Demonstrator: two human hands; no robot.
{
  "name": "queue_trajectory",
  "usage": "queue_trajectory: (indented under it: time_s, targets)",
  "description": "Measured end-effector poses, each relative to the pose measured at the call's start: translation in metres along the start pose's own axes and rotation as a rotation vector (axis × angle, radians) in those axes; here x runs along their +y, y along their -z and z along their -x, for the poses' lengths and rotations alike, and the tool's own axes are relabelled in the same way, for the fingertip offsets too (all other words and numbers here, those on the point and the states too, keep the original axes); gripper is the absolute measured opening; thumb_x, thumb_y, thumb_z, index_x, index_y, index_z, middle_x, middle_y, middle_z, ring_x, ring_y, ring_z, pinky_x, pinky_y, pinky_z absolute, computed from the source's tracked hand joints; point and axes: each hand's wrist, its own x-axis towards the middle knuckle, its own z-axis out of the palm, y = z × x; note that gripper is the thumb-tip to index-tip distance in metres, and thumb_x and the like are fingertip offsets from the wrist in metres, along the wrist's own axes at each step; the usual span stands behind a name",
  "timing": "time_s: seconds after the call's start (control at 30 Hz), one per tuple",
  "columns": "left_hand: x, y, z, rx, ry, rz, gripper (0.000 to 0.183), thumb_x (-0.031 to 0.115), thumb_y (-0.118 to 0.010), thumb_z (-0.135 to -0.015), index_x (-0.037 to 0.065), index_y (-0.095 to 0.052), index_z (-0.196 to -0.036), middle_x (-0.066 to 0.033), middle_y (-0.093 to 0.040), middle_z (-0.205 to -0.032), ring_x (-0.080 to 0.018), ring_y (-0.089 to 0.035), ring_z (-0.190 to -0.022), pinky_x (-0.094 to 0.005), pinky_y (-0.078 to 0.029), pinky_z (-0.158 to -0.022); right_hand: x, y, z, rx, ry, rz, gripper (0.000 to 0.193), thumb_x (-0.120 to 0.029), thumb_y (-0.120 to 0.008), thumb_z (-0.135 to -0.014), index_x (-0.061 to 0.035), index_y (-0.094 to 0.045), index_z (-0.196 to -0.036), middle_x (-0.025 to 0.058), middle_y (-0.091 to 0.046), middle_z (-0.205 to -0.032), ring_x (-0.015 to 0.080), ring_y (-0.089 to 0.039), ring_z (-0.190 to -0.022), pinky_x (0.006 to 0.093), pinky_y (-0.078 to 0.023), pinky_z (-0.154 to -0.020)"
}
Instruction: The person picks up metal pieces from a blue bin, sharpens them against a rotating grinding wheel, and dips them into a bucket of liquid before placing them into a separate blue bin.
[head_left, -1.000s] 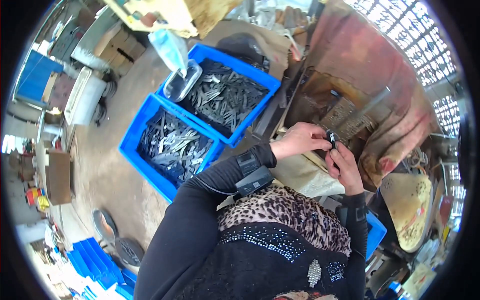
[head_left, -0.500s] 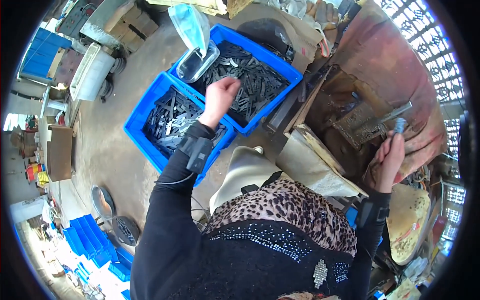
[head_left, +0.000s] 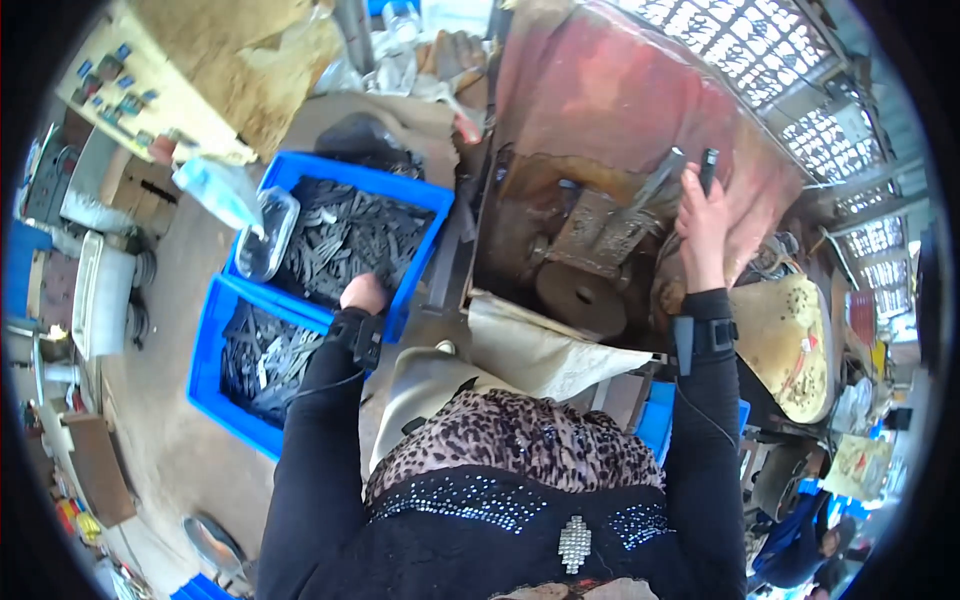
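My left hand [head_left: 363,293] is over the near right corner of the far blue bin [head_left: 402,183], which holds many loose dark, flat metal strips [head_left: 345,235]. Its fingers point away and are hidden, so I cannot see whether they hold a strip. My right hand [head_left: 704,225] is raised at the right of a machine with a dirty red-brown hood, closed around a short dark handle [head_left: 709,168] that sticks up past the fingers. Left of that hand, a bare metal bar [head_left: 655,182] slants up from a grimy metal block [head_left: 594,233]. A round disc [head_left: 582,298] lies below the block.
A second blue bin [head_left: 203,365] of strips stands against the first, nearer me. On the far bin's left rim are a clear plastic tray [head_left: 268,235] and a light-blue face mask [head_left: 220,192]. A pale cloth or board edge [head_left: 550,345] fronts the machine. A yellowish stained seat [head_left: 785,345] is at right.
The view has turned right, so the bins and machine sit further left. My left hand has drawn back to the bin's near edge, its fingers now out of sight. My right hand still grips the handle.
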Motion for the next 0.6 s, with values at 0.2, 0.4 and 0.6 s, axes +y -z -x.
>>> queue_trajectory:
  time_s: [0.2, 0.4, 0.6]
  targets:
    - [-0.005, -0.005, 0.001, -0.066, 0.101, 0.077, 0.034, 0.035, -0.067, -0.08, 0.004, -0.074, -0.091, -0.0229, -0.069, -0.096, -0.0381, -0.068, -0.093, -0.0464, -0.055, -0.079, 0.01, 0.004, -0.021, -0.037, 0.033, -0.06, 0.029, -0.017, -0.066, -0.093, -0.0093, -0.059, -0.12, -0.0115, -0.039, -0.061, -0.0003, -0.029, -0.042, 0.0184, -0.02, -0.036]
    - [-0.023, 0.01, 0.004, 0.472, -0.045, 0.448, 0.021, 0.021, -0.061, -0.089, 0.0, -0.062, -0.093, -0.0178, -0.068, -0.077, -0.0334, -0.066, -0.066, -0.0425, -0.053, -0.059, 0.02, -0.004, -0.049, -0.03, 0.185, 0.112, 0.028, -0.018, -0.069, -0.091, -0.0073, -0.064, -0.116, -0.0096, -0.051, -0.069, -0.0006, -0.038, -0.051, 0.0181, -0.029, -0.044]
    - [0.017, 0.066, 0.027, 0.408, -0.111, 1.213, 0.016, 0.021, -0.051, -0.1, 0.006, -0.055, -0.103, -0.0046, -0.057, -0.066, -0.0133, -0.052, -0.05, -0.0277, -0.041, -0.044, 0.028, -0.008, -0.06, 0.028, 0.282, 0.359, 0.02, -0.017, -0.071, -0.089, -0.0024, -0.069, -0.103, -0.0057, -0.063, -0.088, 0.0041, -0.052, -0.081, 0.0209, -0.042, -0.075]
